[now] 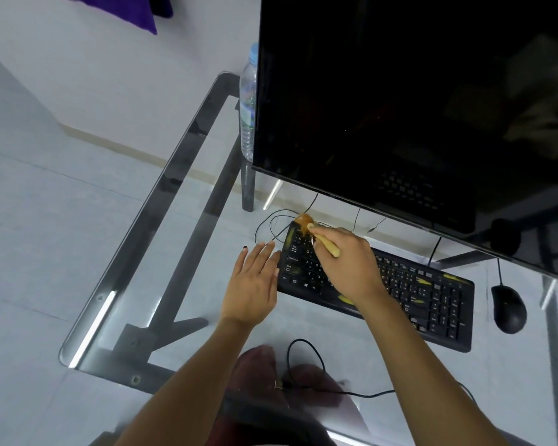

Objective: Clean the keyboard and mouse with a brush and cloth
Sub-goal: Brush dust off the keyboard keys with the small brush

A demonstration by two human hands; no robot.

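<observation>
A black keyboard (432, 297) lies at a slant on the glass desk (187, 259), with yellowish smears on several keys. My right hand (345, 262) is shut on a small brush (322, 241) with a pale wooden handle; its orange-brown bristles touch the keyboard's far left corner. My left hand (255, 281) lies flat with fingers apart on the glass, against the keyboard's left edge. A black mouse (509, 309) sits to the right of the keyboard. No cloth is in view.
A large dark monitor (416, 107) overhangs the back of the desk. A plastic water bottle (248, 104) stands behind its left edge. Thin black cables loop behind the keyboard and across the near glass (306, 349). The desk's left edge is close by.
</observation>
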